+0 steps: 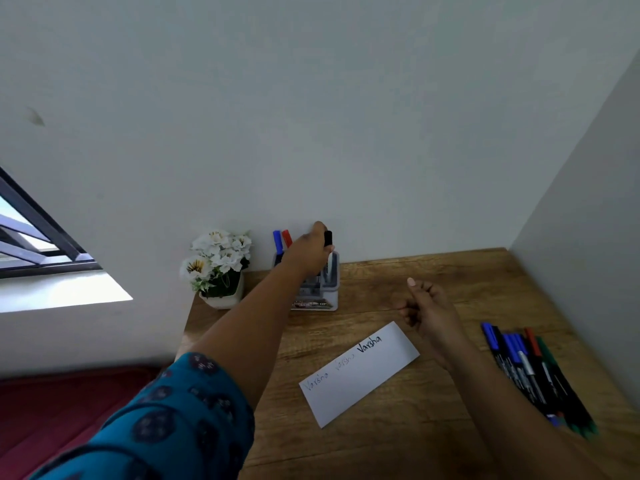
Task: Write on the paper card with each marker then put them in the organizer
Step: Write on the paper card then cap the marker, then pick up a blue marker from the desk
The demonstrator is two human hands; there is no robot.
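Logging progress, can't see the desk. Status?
Left hand holds black marker over organizer. Right hand loosely curled, holding nothing, above card. More markers waiting at right. Nothing in the way.

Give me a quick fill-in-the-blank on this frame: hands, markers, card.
1. The left hand holds a ____-capped marker over the grey plastic organizer.
2. The right hand holds ____.
3. The white paper card carries ____ written words.
4. The loose markers lie to the card's ____.

Missing: black; nothing; three; right

Left arm [242, 327] outstretched, fingers [320, 249] pinching; right hand [427, 308] loosely curled, hovering.
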